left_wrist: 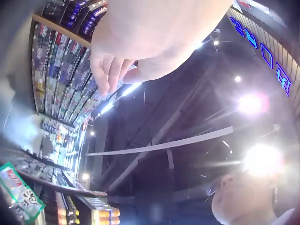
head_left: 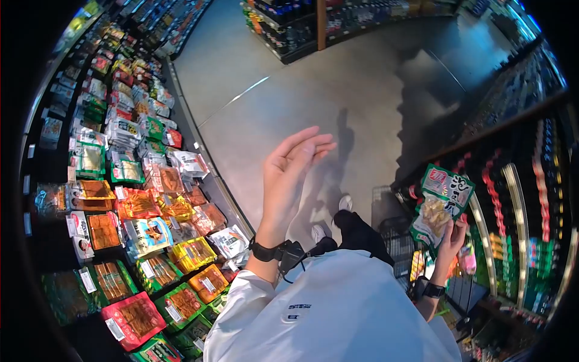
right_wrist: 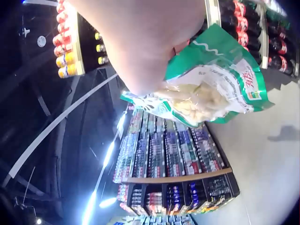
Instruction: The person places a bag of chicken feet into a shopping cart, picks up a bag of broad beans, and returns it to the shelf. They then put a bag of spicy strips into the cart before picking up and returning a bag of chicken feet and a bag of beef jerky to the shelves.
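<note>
My right hand [head_left: 451, 244] pinches the lower edge of a green-and-white food package [head_left: 439, 202] with a clear window, held upright at the right of the head view. The right wrist view shows that package [right_wrist: 206, 89] up close, pale pieces visible inside, with the hand [right_wrist: 140, 42] over its edge. My left hand [head_left: 292, 175] is raised over the aisle floor, fingers extended and holding nothing. In the left wrist view, the left hand [left_wrist: 150, 42] hangs at the top, and the package [left_wrist: 19, 194] shows at the lower left corner.
A long shelf of packaged foods [head_left: 139, 205] runs along the left. A basket or cart of dark wire [head_left: 395, 232] stands beside the legs, near drink shelves [head_left: 522, 223] on the right. Further shelves [head_left: 283, 27] stand across the grey floor [head_left: 235, 72].
</note>
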`<state>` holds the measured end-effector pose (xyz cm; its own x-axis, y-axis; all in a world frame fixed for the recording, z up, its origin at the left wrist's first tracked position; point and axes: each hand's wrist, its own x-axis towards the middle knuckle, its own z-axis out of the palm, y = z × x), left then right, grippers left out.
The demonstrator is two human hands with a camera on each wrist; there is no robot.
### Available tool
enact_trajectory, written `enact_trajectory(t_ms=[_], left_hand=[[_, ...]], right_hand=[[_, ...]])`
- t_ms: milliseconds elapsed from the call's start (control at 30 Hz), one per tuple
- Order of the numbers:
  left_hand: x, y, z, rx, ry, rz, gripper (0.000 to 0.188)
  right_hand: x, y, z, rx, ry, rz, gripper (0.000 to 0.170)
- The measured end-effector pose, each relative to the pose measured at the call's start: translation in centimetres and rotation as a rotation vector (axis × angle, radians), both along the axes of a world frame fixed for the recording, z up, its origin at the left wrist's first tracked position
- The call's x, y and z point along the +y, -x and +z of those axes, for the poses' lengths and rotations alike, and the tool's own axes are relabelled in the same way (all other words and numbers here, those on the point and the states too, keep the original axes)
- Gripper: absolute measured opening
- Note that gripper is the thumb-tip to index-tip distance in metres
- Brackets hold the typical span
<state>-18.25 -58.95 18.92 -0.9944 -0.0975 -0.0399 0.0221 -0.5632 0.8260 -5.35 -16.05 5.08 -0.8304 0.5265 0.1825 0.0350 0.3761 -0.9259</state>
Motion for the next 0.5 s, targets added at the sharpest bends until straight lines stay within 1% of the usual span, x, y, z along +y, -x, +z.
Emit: enact_trajectory(t_ms=[67, 100, 167, 200, 233, 267, 333, 367, 400, 467, 500], left_hand=[[-2.0, 2.3, -2.1, 0.026, 0.185, -0.018, 0.02], [-3.5, 3.5, -2.9, 0.039, 0.297, -0.004, 0.019], [-5.2, 6.2, -3.5, -0.003, 0.332, -0.049, 0.014], [-5.8, 7.7, -4.2, 0.032, 0.383, -0.064, 0.016], [-6.5, 9.7, -4.8, 0.069, 0.431, -0.092, 0.019], [-7.4, 11.7, -5.0, 0.047, 0.546, -0.125, 0.023], [-8.1, 15.2, -5.3, -0.032, 0.745, -0.221, 0.032], [-8.6, 17.2, -5.9, -0.048, 0.906, -0.271, 0.053], [-8.8, 19.1, -6.7, -0.084, 0.984, -0.248, 0.059], [-8.6, 22.5, -8.3, -0.174, 1.144, -0.223, 0.069], [-8.4, 24.3, -7.8, -0.141, 1.094, -0.225, 0.074]], right_hand=[[-2.8, 5.3, -0.1, -0.016, -0.036, 0.108, 0.011], [-3.9, 8.0, -0.3, -0.065, -0.022, 0.157, 0.011], [-5.1, 13.9, -3.2, -0.013, 0.02, 0.292, 0.011], [-6.0, 17.2, -4.1, -0.015, 0.03, 0.374, 0.011], [-7.7, 20.5, -4.7, 0.014, 0.042, 0.395, 0.012], [-9.5, 23.9, -5.1, 0.037, 0.05, 0.405, 0.012], [-12.1, 30.3, -5.4, -0.004, 0.203, 0.497, 0.011], [-13.3, 33.2, -4.6, -0.021, 0.256, 0.574, 0.01], [-14.4, 36.4, -5.4, 0.002, 0.281, 0.61, 0.01], [-17.9, 41.3, -3.5, 0.004, 0.317, 0.697, 0.01], [-19.6, 43.5, -2.7, -0.035, 0.326, 0.733, 0.011]])
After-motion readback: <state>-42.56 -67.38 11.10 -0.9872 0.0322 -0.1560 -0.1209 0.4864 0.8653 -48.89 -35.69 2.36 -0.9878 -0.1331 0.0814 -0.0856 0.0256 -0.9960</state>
